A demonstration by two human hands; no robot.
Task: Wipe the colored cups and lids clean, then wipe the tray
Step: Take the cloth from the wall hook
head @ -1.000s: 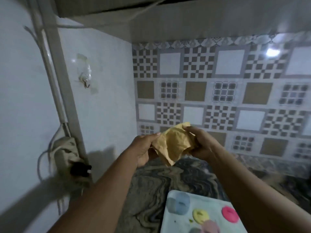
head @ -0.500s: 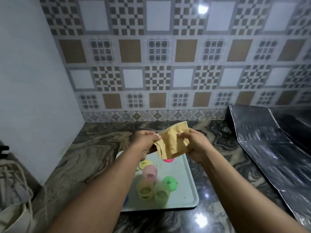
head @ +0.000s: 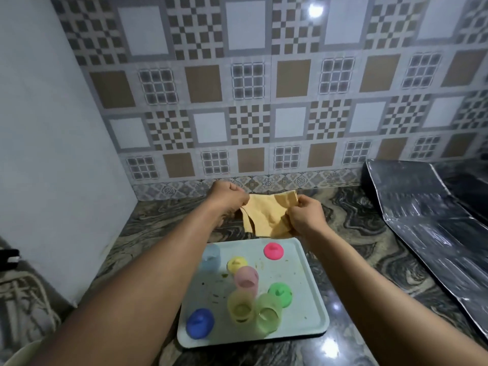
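1. Step in hand, as I read it: prep. Cloth is being opened out; no wiping yet, since smears and crumbs show on the pale rectangular plastic tray (head: 303,307).
2. L hand (head: 229,198) and R hand (head: 306,217) are held apart, each with fingers curled and pinching an edge of the soft mustard-yellow cloth (head: 264,215), which hangs slack btwn them.
3. Tray sits below and nearer the body than the hands, on the swirled marble counter (head: 369,260).
4. On it: translucent blue cup (head: 210,257) under the L forearm side; pink cup (head: 247,280), yellow cup (head: 239,307) and green cup (head: 268,315) clustered btwn the forearms.
5. Domed lids lie loose: pink lid (head: 273,250) just below the cloth, yellow lid (head: 237,264), green lid (head: 280,294), blue lid (head: 200,323) nearest the L elbow.
6. Next prob: bunch cloth into one hand, free the other, pick a cup or lid. Cups look light and stand close, so lift carefully to avoid tipping a neighbour.
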